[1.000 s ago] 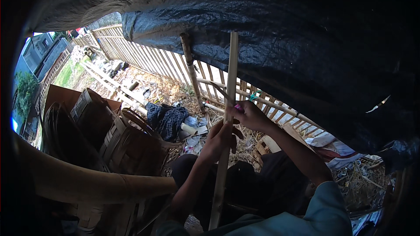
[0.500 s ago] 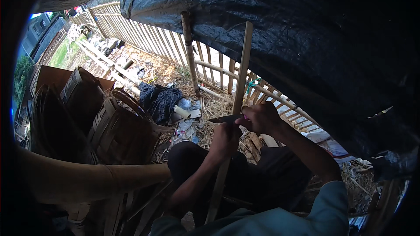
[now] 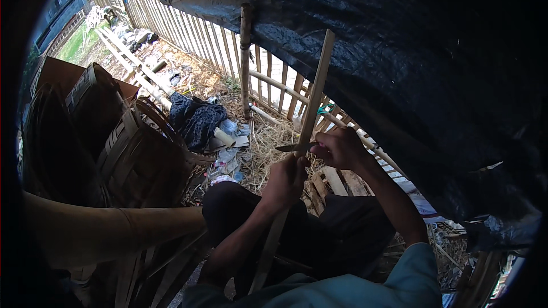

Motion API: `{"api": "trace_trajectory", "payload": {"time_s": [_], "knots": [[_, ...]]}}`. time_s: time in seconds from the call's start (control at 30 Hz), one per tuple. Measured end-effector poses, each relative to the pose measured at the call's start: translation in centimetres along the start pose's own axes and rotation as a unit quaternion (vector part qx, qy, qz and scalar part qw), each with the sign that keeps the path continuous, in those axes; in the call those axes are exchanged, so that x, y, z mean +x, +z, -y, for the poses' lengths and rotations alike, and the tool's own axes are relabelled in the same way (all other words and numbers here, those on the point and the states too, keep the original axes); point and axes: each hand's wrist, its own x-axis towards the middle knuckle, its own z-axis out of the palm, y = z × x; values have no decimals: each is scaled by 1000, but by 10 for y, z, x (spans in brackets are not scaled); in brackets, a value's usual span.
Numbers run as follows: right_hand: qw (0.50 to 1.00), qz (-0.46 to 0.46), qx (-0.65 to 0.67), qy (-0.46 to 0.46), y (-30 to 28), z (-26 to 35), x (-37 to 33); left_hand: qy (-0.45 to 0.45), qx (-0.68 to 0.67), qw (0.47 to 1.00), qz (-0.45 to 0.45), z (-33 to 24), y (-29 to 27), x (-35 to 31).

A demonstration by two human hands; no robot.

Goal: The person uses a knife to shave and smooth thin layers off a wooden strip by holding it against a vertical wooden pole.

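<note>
A long, pale bamboo strip [image 3: 321, 77] stands tilted in front of me, its lower part running down past my lap. My left hand [image 3: 283, 179] is closed around it just below the knife. The fingers of my right hand [image 3: 344, 148] are wrapped around a knife [image 3: 287, 148], whose handle is mostly hidden, with a bit of pink showing. The dark blade lies across the strip, its tip pointing left. I cannot tell whether the edge has cut into the bamboo.
A thick bamboo pole [image 3: 120, 225] lies at my left, with woven baskets [image 3: 145, 151] behind it. A dark tarp [image 3: 399, 80] hangs overhead and to the right. Beyond stand a bamboo post [image 3: 245, 60] and slatted fence [image 3: 188, 31]. Dark cloth [image 3: 197, 120] and straw [image 3: 265, 142] litter the ground.
The view has shifted, so surroundings sit further left and higher. The knife still crosses the strip, its blade now looking narrower. My left hand sits slightly lower relative to the blade.
</note>
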Motion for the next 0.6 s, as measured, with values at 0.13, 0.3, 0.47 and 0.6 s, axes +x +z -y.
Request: {"api": "trace_trajectory", "payload": {"time_s": [0.13, 0.3, 0.47, 0.6], "knots": [[996, 34, 1, -82, 5, 5, -3, 81, 28, 996, 12, -2, -3, -2], [998, 20, 20, -48, 2, 8, 1, 40, -25, 999, 24, 0, -5, -1], [986, -88, 63, 129, -2, -14, 4, -119, -194, 972, 52, -22, -11, -2], [987, -152, 4, 42, -13, -5, 2, -150, -205, 965, 69, -20, -21, 3]]}}
